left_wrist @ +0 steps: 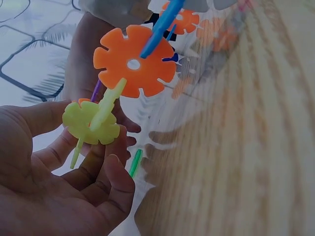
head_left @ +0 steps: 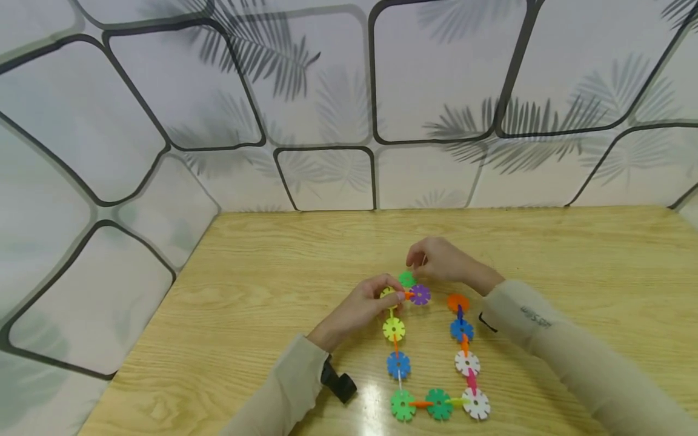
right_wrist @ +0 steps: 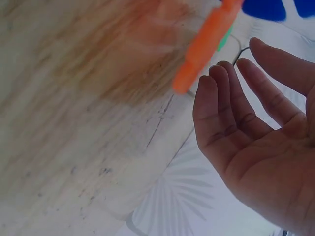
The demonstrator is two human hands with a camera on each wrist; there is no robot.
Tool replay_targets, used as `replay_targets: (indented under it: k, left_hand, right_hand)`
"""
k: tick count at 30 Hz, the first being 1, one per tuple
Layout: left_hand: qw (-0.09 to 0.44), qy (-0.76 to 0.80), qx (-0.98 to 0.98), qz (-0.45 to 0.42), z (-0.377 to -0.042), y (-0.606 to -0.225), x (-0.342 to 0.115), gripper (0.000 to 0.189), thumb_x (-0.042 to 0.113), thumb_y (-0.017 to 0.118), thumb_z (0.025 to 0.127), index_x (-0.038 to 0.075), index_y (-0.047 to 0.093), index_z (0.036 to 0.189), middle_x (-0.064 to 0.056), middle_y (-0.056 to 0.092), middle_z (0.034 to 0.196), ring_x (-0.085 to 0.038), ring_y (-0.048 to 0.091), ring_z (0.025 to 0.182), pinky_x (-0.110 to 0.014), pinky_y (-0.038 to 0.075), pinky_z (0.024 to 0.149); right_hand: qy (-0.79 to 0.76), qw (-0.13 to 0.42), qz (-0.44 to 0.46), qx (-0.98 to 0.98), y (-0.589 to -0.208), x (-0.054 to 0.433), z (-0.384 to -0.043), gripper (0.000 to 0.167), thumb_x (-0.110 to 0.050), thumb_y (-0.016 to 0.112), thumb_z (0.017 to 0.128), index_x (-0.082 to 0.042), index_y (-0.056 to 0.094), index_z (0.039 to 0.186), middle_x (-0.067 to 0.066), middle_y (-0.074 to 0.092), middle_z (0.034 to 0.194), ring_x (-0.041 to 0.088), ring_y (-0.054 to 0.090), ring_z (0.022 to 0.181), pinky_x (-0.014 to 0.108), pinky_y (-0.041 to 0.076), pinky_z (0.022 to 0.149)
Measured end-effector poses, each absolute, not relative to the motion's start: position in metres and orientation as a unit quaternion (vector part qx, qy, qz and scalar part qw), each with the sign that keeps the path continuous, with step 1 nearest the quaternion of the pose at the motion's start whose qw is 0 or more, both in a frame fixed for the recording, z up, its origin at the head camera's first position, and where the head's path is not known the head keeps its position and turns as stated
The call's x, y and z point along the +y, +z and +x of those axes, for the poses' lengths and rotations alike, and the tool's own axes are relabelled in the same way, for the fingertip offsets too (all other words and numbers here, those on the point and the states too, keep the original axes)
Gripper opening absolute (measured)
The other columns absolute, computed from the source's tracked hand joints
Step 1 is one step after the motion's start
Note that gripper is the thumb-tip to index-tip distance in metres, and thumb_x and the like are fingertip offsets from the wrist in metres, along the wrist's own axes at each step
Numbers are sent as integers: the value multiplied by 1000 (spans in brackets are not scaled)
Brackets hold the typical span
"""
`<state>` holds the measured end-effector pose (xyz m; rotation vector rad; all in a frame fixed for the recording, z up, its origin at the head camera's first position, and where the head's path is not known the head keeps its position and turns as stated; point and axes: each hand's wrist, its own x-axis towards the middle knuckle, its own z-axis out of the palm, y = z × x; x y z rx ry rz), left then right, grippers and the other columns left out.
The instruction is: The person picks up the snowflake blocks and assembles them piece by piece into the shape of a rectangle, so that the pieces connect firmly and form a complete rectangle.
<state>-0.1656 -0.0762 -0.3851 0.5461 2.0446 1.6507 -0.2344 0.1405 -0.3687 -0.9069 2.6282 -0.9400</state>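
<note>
My left hand [head_left: 373,297] holds the yellow disc [head_left: 387,294] at the top left corner of a chain of notched plastic discs. Upright orange [head_left: 408,295] and flat purple [head_left: 420,295] discs run on from it to the right. In the left wrist view, an upright yellow disc [left_wrist: 83,120] sits among the fingers. Just beyond the purple disc is a flat green disc [head_left: 406,279]. My right hand [head_left: 438,260] hovers close to it, fingers loosely bent and nothing held in the right wrist view. Whether a fingertip touches the green disc, I cannot tell.
Flat and upright discs alternate down to a blue disc [head_left: 398,365], across past dark green [head_left: 438,404], and up through white [head_left: 467,363] to an orange end disc [head_left: 458,302]. A gap separates that end from the purple disc. The wooden table [head_left: 272,272] meets patterned cloth behind.
</note>
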Motion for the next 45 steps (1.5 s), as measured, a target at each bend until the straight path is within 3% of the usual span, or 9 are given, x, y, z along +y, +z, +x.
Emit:
replay_targets:
  k: [10, 21, 30, 38, 45]
  left_hand:
    - [237, 605, 734, 197, -164, -384, -76, 21, 11, 54, 106, -3, 61, 120, -4, 63, 82, -10, 51, 67, -22, 41, 62]
    - [237, 591, 748, 184, -164, -385, -76, 26, 15, 60, 103, -2, 63, 121, -5, 64, 80, -8, 51, 67, -22, 41, 63]
    - [234, 591, 748, 191, -165, -387, -76, 28, 15, 60, 103, -4, 64, 123, -5, 62, 77, -8, 48, 63, -22, 37, 59]
    - [221, 587, 758, 178, -165, -388, -75, 26, 14, 62, 102, -1, 66, 122, -5, 62, 77, -10, 45, 63, -22, 36, 59]
    - [203, 575, 771, 185, -165, -387, -73, 21, 11, 64, 100, -2, 68, 117, -5, 64, 76, -8, 47, 65, -21, 37, 61]
  right_hand:
    - [-265, 121, -311, 905, -371, 130, -235, 21, 2, 76, 82, 6, 73, 101, 10, 70, 86, 22, 65, 79, 38, 56, 72]
    - [-235, 110, -322, 910, -373, 126, -234, 14, 2, 80, 80, 1, 74, 92, 7, 68, 80, 22, 63, 77, 39, 54, 73]
    - [-274, 93, -322, 901, -372, 130, -230, 19, 9, 72, 79, -5, 59, 81, 2, 60, 74, 16, 56, 68, 32, 50, 63]
    - [-294, 99, -342, 887, -372, 135, -231, 14, 12, 69, 79, 0, 69, 87, 2, 64, 75, 14, 57, 68, 32, 52, 64]
    - [-311, 90, -335, 885, -370, 144, -229, 15, 9, 69, 84, -6, 71, 83, -2, 65, 74, 12, 57, 68, 33, 51, 65]
